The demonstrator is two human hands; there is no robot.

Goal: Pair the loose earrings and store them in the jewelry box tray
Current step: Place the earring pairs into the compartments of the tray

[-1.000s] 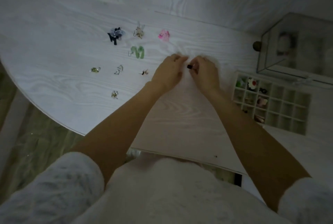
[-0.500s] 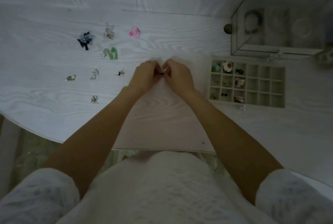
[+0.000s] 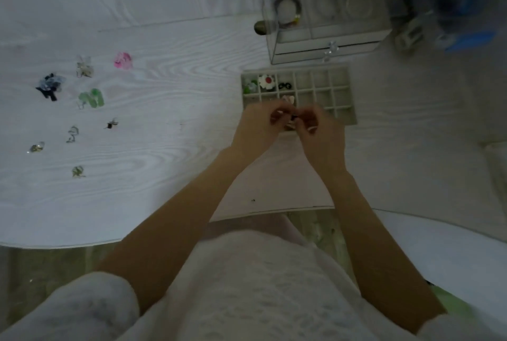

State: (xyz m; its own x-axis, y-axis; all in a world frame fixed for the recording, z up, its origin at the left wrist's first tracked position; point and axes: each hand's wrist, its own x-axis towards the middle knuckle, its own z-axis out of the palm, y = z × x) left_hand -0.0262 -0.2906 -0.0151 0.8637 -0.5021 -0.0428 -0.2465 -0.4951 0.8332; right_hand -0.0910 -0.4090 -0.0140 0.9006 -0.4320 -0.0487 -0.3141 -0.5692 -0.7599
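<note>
A: What lies at the far left of the white wood-grain table (image 3: 164,154)?

B: Loose earrings in a scatter: a dark blue ruffled pair (image 3: 50,86), a pale clear one (image 3: 84,67), a bright pink one (image 3: 123,60), a pair of translucent green drop earrings (image 3: 91,97), and several small metal pieces nearer the table edge.

A: And the hands?

B: Well apart from that scatter. The left hand (image 3: 259,128) and right hand (image 3: 322,132) meet over the near edge of the beige compartmented jewelry tray (image 3: 340,93), fingertips pinched narrowly together around a tiny dark earring (image 3: 293,118); it is too small and blurred to say which hand grips it.

A: The tray itself?

B: Its far-left cells hold a green piece, a white flower with a red centre (image 3: 267,82) and a black pair. Just behind the tray stands a clear glass jewelry box (image 3: 326,8).
</note>
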